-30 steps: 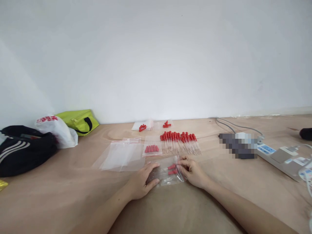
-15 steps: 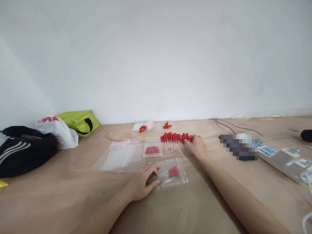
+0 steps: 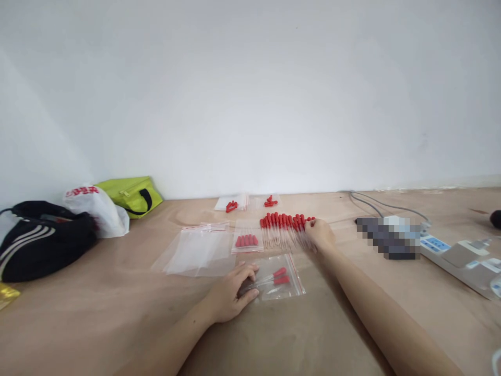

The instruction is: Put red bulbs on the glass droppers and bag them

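Note:
My left hand (image 3: 235, 293) rests on the table with curled fingers over the left end of a clear zip-lock bag (image 3: 295, 292), holding it. Inside the bag lie two droppers (image 3: 281, 280) with red bulbs and clear stems. Farther back, a row of red-bulbed droppers (image 3: 278, 220) lies side by side, stems towards me. At its right end my right hand (image 3: 321, 234) is closed, fingertips pinched at a dropper whose bulb is partly hidden. Left of the row, another zip-lock bag (image 3: 239, 230) contains several droppers.
Flat clear bags (image 3: 195, 253) lie left of the filled one. Near the wall are more bags (image 3: 221, 202) with red bulbs on them. A black bag (image 3: 47, 245), white plastic bag (image 3: 104, 214) and green bag (image 3: 129, 190) stand left. A power strip (image 3: 457, 263) and cables lie right.
My right hand's fingers have drawn together at the right end of the dropper row, uncovering more bulbs. My left hand stays on the bag. The whole view has shifted slightly.

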A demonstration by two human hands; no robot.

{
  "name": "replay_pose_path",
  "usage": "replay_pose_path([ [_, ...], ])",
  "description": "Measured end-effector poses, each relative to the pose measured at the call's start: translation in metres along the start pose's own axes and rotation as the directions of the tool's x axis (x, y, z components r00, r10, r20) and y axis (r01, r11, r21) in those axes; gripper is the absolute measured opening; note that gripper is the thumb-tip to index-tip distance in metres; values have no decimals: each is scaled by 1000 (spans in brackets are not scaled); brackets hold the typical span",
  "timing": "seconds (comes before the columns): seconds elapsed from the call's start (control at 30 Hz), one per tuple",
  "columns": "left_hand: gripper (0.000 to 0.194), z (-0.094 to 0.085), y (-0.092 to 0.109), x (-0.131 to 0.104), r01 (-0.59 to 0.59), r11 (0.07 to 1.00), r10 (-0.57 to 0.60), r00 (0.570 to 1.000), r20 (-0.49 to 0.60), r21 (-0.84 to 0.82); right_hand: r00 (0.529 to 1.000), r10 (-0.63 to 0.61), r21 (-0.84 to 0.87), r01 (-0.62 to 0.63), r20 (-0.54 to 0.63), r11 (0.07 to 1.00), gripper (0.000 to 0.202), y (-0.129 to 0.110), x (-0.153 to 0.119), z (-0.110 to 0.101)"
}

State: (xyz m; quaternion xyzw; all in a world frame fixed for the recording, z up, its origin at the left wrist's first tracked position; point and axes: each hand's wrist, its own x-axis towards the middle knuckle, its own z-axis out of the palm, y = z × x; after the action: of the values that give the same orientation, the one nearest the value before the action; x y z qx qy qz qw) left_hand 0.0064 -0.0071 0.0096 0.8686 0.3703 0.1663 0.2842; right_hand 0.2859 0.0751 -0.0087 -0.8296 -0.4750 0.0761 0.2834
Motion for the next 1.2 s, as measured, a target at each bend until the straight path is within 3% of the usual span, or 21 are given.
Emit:
replay_pose_path([
  [0.57,7,-1,1,-1,4,1000,-4,1000,-8,6,999,-32,57,32,5,998,30,-1,5,7],
  [0.93,6,-2,2,0,0,1000,0,1000,5,27,998,-45,242,57,-52,969,17,-4,-2,15],
  [1.2,6,-1,1,-1,-11,1000,11,1000,2,25,988,-21,522,100,-154,847,45,-1,2,10],
])
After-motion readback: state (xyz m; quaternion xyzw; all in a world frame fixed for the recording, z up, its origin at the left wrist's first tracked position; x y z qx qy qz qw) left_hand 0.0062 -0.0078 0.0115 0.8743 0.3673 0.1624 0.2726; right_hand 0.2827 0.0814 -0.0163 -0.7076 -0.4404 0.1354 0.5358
